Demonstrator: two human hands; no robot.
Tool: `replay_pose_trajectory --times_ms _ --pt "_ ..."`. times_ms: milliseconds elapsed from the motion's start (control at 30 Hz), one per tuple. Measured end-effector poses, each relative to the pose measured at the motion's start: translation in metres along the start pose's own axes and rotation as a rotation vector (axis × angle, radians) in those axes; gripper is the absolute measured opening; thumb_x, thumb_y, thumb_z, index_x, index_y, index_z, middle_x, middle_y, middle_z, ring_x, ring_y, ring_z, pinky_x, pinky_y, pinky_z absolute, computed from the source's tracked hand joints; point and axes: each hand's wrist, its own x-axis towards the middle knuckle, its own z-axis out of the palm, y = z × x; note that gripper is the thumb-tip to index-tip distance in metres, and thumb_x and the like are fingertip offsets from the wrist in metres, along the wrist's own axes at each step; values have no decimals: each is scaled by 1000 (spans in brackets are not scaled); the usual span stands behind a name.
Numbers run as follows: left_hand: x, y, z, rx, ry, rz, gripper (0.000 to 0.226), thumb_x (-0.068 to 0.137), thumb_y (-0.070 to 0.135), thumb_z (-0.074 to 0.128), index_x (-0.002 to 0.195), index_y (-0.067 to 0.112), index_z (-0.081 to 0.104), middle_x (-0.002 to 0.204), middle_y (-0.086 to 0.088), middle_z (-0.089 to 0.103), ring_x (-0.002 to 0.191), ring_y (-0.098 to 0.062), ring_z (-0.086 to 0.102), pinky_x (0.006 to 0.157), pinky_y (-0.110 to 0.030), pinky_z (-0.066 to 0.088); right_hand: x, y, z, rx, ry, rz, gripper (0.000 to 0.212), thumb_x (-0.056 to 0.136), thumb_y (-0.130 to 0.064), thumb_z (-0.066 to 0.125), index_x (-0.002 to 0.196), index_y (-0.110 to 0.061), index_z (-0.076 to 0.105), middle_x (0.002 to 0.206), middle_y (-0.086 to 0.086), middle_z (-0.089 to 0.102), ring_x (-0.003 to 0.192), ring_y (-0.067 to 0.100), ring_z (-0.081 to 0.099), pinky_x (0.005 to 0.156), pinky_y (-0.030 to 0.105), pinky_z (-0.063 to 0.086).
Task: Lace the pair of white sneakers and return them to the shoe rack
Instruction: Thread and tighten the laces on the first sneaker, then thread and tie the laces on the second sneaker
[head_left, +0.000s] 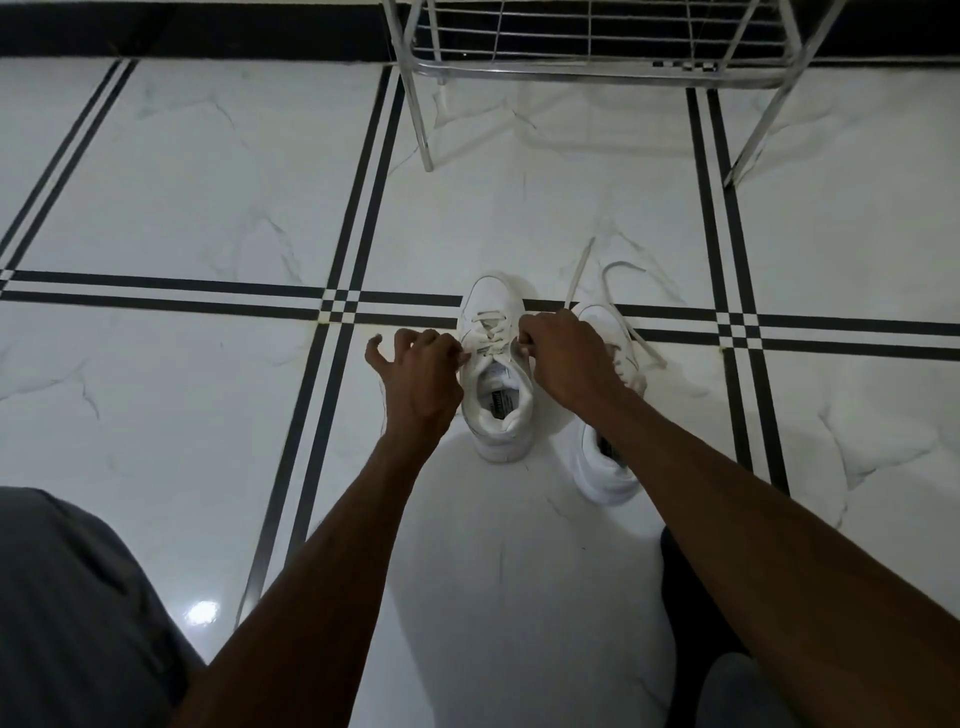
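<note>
Both hands, left hand (415, 371) and right hand (563, 358), pinch lace ends on the nearly laced left white leather sneaker (497, 364) on the floor, while the right sneaker (608, 395) trails loose laces and the chrome wire shoe rack (587, 47) waits.

sneakers (498, 374): 2 | hands (421, 374): 2 | shoe rack (597, 67): 1 | loose lace (618, 291): 1

Probably a home entryway: glossy marble-look floor tiles (208, 171), a metal shoe rack (592, 47) against the wall.
</note>
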Motion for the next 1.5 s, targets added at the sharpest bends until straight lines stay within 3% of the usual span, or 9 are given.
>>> replay_pose_trajectory --times_ms 167,300,500,667,800,933,1167,1367,1500 --pt "-6 1 -3 70 13 121 38 79 -7 54 112 11 59 76 -4 71 94 -33 64 109 -60 27 -2 0 2 -76 47 -61 21 94 -14 46 93 -2 63 98 18 68 100 39 58 71 40 35" --pt "-5 -1 -7 114 55 185 48 73 -12 47 115 9 58 76 -7 70 92 -35 59 100 -57 32 -6 -5 0 -66 68 -92 58 82 -31 15 95 -1 63 97 19 68 98 38 59 71 42 39" --pt "-2 -2 3 -22 19 78 22 87 -1 55 105 12 55 77 -6 69 84 -35 58 88 -48 39 -2 -4 13 -11 -57 97 13 96 -8 49 104 -1 55 97 22 69 90 40 66 62 37 36" --pt "6 0 2 -375 -111 -147 15 100 21 60 91 11 55 84 -7 70 76 -29 65 63 -33 45 8 -11 10 151 -246 295 25 98 -15 53 117 0 50 115 25 64 105 40 65 69 34 41" --pt "16 -4 -10 -738 -240 -391 38 100 45 53 107 11 68 102 -7 75 96 -29 72 88 -49 60 10 -6 0 708 -369 560 41 97 -37 53 121 -4 50 115 20 63 104 35 67 88 53 59" --pt "19 -12 -23 -928 -314 -537 50 104 54 39 117 18 70 120 -9 72 110 -27 67 97 -48 57 7 -15 9 979 -391 626 31 102 -24 51 127 -7 60 109 14 67 90 25 67 73 37 64" --pt "20 -33 -35 -907 -303 -487 59 105 60 30 114 19 72 116 -3 71 110 -20 65 91 -36 52 9 -38 23 972 -372 533 35 102 -28 48 131 -12 60 114 9 66 102 23 65 81 37 63" --pt "25 7 -38 -566 176 -205 27 103 27 55 109 5 69 104 -8 72 97 -18 65 78 -21 45 8 -16 -16 652 -307 417 27 96 -18 54 119 -12 66 117 10 68 101 33 71 85 49 62" --pt "29 56 -32 -582 -54 -81 24 99 27 58 99 6 72 92 -5 76 81 -20 70 75 -30 54 0 15 -55 737 -223 454 17 94 -21 66 102 -7 71 105 18 75 95 29 76 67 34 60"
